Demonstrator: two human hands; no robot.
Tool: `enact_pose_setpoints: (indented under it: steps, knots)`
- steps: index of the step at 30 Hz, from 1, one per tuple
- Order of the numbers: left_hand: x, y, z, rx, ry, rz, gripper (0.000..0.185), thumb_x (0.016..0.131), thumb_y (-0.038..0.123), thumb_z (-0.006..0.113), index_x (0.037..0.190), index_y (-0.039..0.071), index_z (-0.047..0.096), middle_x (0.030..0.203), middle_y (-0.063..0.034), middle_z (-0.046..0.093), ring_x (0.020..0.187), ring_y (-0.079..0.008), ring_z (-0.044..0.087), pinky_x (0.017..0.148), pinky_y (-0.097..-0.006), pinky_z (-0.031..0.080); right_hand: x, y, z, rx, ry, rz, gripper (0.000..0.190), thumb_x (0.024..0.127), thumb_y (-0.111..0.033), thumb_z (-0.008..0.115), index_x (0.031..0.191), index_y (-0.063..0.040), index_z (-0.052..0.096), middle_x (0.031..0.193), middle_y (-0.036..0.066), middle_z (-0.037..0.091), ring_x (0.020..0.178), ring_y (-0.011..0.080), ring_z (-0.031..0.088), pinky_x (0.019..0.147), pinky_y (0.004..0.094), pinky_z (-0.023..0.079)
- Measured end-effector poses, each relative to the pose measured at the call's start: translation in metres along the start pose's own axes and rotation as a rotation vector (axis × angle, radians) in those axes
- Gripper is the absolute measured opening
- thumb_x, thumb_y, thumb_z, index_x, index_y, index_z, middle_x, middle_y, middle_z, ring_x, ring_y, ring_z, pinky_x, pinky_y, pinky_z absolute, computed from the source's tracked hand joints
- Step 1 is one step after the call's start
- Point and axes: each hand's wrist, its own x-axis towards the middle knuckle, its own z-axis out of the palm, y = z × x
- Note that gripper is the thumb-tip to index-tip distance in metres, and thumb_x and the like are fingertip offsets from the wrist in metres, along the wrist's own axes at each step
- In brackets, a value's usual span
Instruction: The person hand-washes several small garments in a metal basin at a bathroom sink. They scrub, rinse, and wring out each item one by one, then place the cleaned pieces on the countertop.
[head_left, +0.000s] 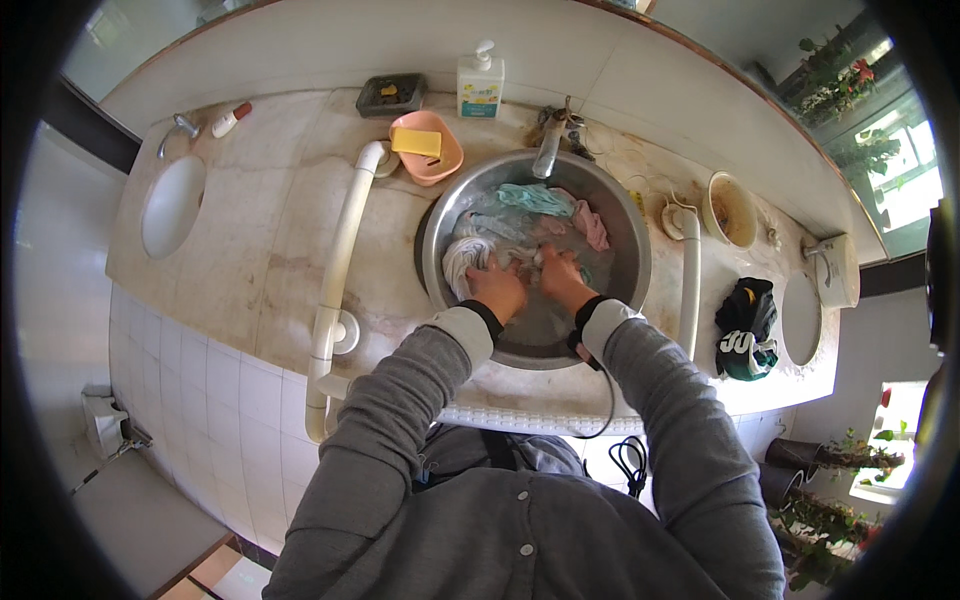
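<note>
Both hands are in a round metal basin (632, 289) of cloudy water, under a tap (550, 144). My left hand (499, 289) grips a wet white cloth (466, 262) at the basin's left side. Close to its right, my right hand (561, 276) is closed on another part of whitish wet fabric, its fingertips partly hidden by cloth and water. A light blue-green cloth (534, 199) floats at the far side, beside a pink cloth (590, 225). Whether the whitish fabric between the hands is one piece, I cannot tell.
Left of the basin stand a pink soap dish (427, 171) with a yellow soap bar (417, 142), and a white grab rail (341, 255). A pump bottle (481, 86) is at the wall. On the right are another rail (689, 292), a tub (730, 210) and dark fabric (746, 326).
</note>
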Motion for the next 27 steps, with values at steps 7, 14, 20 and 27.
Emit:
enact_pose_setpoints:
  steps: [7,14,20,27]
  knots:
    - [0.013,-0.009,-0.005,-0.077,-0.088,-0.107,0.055,0.079,0.022,0.052,0.132,0.02,0.036,0.141,-0.0024,0.023,0.128,-0.038,0.02,0.084,-0.0631,0.031,-0.016,-0.011,-0.002,-0.305,-0.089,-0.083,0.045,0.079,-0.019,0.056,0.117,-0.003,0.038,0.115,0.026,0.043,0.103,0.0441,0.047,0.079,0.0465,0.045]
    - [-0.041,0.014,-0.019,-2.227,-0.223,-0.388,0.055,0.083,0.041,0.051,0.13,0.018,0.036,0.138,-0.0098,0.026,0.121,-0.0394,0.028,0.092,-0.054,0.034,-0.015,-0.019,-0.029,0.053,0.021,0.049,0.036,0.082,-0.024,0.05,0.114,-0.007,0.046,0.11,0.02,0.053,0.097,0.0353,0.055,0.076,0.0428,0.047]
    - [-0.01,0.018,0.012,-2.817,-0.289,0.18,0.047,0.087,0.049,0.042,0.107,0.007,0.046,0.096,-0.0105,0.057,0.087,-0.0252,0.056,0.076,-0.0407,0.046,-0.109,-0.031,-0.045,1.103,-0.183,-0.05,0.03,0.075,-0.027,0.061,0.088,-0.001,0.052,0.069,0.009,0.054,0.068,0.02,0.057,0.065,0.0328,0.047]
    - [0.013,0.014,0.063,-2.738,0.009,-0.252,0.042,0.091,0.045,0.033,0.102,0.008,0.049,0.092,-0.0077,0.057,0.08,-0.0233,0.057,0.071,-0.0391,0.048,-0.121,-0.055,-0.01,0.724,0.165,-0.098,0.034,0.078,-0.031,0.058,0.095,-0.002,0.054,0.085,0.022,0.061,0.082,0.0366,0.059,0.07,0.039,0.046]
